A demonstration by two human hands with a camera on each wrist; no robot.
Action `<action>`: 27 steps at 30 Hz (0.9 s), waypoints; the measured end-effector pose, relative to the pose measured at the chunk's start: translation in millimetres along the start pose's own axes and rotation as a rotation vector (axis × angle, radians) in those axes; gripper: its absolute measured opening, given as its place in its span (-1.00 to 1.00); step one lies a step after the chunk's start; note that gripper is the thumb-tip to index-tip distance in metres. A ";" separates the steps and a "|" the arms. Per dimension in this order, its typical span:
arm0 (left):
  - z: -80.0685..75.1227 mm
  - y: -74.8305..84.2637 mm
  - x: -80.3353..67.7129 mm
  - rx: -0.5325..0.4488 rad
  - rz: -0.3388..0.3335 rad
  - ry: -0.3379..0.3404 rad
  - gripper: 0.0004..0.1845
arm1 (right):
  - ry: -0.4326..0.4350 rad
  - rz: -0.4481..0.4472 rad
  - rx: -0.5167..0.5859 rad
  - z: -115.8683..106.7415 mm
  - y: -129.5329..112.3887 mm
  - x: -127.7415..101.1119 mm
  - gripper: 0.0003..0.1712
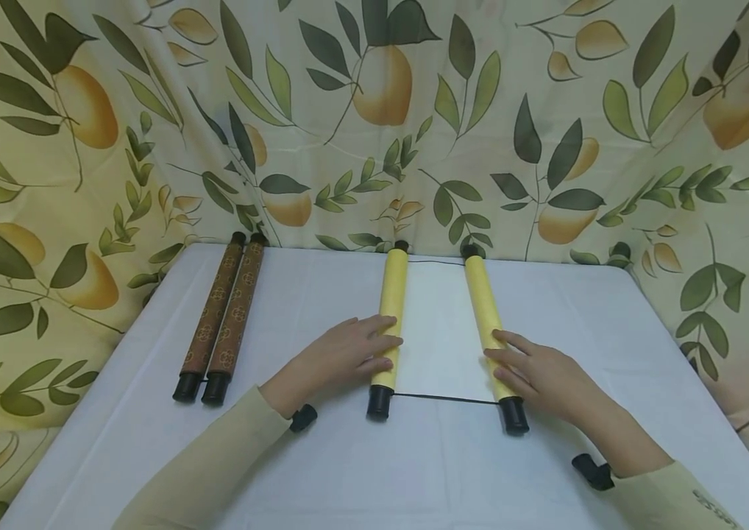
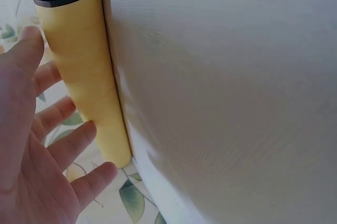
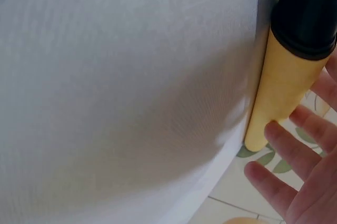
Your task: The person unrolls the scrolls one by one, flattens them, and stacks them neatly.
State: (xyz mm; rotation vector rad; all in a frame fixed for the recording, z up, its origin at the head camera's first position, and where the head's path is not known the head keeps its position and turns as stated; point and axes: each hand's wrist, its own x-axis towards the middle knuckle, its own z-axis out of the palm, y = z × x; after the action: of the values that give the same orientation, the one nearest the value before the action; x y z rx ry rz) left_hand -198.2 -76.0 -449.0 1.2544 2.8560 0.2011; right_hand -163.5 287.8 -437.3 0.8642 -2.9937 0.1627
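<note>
A scroll lies partly unrolled on the table, with a white sheet showing between its left yellow roll and right yellow roll. Black caps end both rolls, and a dark cord spans the near caps. My left hand rests its loosely spread fingers on the left roll's near half. On the other side, fingers of my right hand lie over the right roll. Both wrist views show spread fingers alongside the yellow rolls, not wrapped round them. Contact under the palms is hidden.
Two brown patterned rolls with black caps lie side by side at the left of the white-covered table. A fruit-and-leaf patterned curtain stands along the back and both sides. Black straps circle the wrists.
</note>
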 end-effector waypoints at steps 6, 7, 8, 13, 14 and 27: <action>-0.4 -1.0 1.2 -0.052 -0.017 -0.034 -0.47 | -0.003 0.015 -0.021 1.0 0.7 0.8 -0.55; -0.3 -1.1 1.6 -0.050 -0.023 -0.038 -0.47 | -0.002 0.015 -0.023 1.1 1.0 0.8 -0.55; -0.4 -0.9 1.7 -0.048 -0.025 -0.038 -0.47 | -0.001 0.013 -0.026 1.1 1.0 0.6 -0.55; -1.5 -0.6 -0.1 -0.050 -0.024 -0.024 -0.49 | 0.021 -0.005 -0.025 1.4 2.3 -1.7 -0.57; -1.8 -0.9 -0.8 -0.046 -0.015 -0.016 -0.50 | 0.023 -0.003 -0.024 1.0 2.6 -2.0 -0.57; 0.6 -9.7 -8.3 -0.004 -0.010 -0.003 -0.52 | 0.011 0.028 -0.015 0.9 7.8 -5.2 -0.57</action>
State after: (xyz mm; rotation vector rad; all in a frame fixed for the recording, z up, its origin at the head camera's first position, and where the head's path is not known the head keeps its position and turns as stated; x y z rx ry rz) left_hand -199.6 -88.6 -451.2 1.2377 2.8574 0.2037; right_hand -163.2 296.9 -439.2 0.8172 -2.9936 0.1445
